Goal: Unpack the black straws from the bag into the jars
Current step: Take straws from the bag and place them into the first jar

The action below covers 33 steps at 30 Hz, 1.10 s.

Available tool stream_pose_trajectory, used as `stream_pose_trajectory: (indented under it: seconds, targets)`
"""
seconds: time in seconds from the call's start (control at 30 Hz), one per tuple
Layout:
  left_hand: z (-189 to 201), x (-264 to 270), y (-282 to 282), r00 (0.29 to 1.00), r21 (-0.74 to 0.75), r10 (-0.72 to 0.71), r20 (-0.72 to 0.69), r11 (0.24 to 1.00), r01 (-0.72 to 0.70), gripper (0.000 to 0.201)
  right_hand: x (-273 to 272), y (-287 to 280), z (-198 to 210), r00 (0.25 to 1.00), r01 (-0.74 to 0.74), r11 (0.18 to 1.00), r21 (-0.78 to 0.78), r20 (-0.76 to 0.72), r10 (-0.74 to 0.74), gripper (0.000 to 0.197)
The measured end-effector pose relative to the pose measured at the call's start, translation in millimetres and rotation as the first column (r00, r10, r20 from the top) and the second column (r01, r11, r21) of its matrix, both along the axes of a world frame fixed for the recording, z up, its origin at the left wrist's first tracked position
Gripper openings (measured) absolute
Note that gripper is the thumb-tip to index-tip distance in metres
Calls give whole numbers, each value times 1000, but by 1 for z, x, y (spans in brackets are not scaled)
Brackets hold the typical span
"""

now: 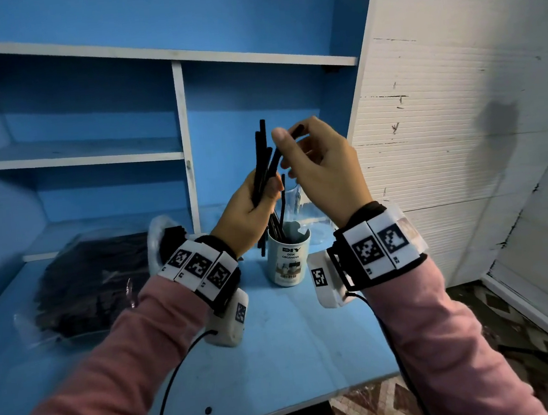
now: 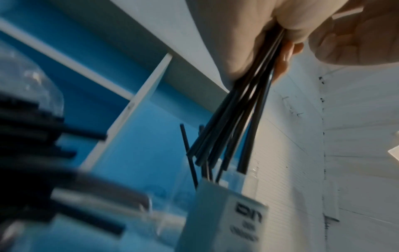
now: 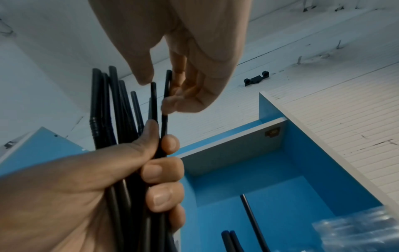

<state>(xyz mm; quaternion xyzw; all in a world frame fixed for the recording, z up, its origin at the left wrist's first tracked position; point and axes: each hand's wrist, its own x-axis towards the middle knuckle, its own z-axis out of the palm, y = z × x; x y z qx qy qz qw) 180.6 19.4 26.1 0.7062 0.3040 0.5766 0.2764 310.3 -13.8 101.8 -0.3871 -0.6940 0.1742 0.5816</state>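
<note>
Black straws (image 1: 262, 161) bunched, left hand (image 1: 244, 210)

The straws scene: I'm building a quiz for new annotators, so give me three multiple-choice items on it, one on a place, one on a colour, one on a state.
1. Where does the bag of straws lie?
A. on the desk, left of the white jar
B. on the upper shelf
C. on the floor

2. What colour is the desk top?
A. red
B. blue
C. green

3. What is the left hand doing?
A. lying flat on the desk
B. reaching into the bag
C. gripping a bundle of straws

Answers: 1 A, the bag rests on the desk left of the white jar. 2 B, the surface is plainly blue. 3 C, its fingers curl round the bundle while the right hand pinches one straw.
</note>
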Motion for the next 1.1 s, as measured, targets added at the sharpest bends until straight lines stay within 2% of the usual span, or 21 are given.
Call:
stream_pose_trajectory:
  seconds: [0.1,0.13,0.2,0.27,0.4,0.47,0.53,0.6,0.67,0.8,0.9,1.0,1.03,1.1]
  targets:
    - [-11,9,3,996,-84,-78,36,993,81,28,3,5,-8,999,9,1000,19,44,-10,26]
    - [-17,13,3,994,-117,-99,47,988,104,28,3,5,-11,998,-37,999,10,44,37,26]
    - [-29,18,4,991,-186,-114,74,974,126,28,4,5,-19,985,-160,987,-5,62,160,38]
    - [-41,21,6,988,-242,-127,86,959,144,27,5,7,-29,966,-222,975,-27,129,223,45]
    - [-53,21,6,992,-343,-122,-40,934,101,21,7,15,-58,907,-169,985,12,393,151,30]
    - [-60,20,8,983,-380,-160,-91,918,114,35,8,17,-70,882,-165,986,7,448,145,23]
    - [-68,16,11,972,-446,-200,-126,887,124,44,9,16,-74,882,-164,986,22,451,136,27]
    - [-72,14,13,946,-498,-258,-197,857,130,34,10,17,-74,883,-168,985,41,451,132,34]
    - [-73,12,13,920,-521,-292,-261,845,120,25,10,17,-76,866,-168,985,23,480,137,31]
    - [-73,12,8,903,-561,-338,-265,816,141,31,13,19,-78,873,-162,987,23,469,132,28]
    - [-70,16,2,939,-551,-278,-201,825,126,40,20,15,-73,929,-159,987,23,342,142,43]
    - [-70,13,5,957,-477,-168,-237,878,36,52,30,13,-72,977,-46,996,-80,202,62,67]
    - [-70,13,6,955,-470,-147,-257,882,9,55,32,13,-73,979,-11,991,-136,198,38,71]
    - [-66,14,3,958,-480,-152,-245,877,16,41,33,15,-76,961,28,975,-219,273,34,70]
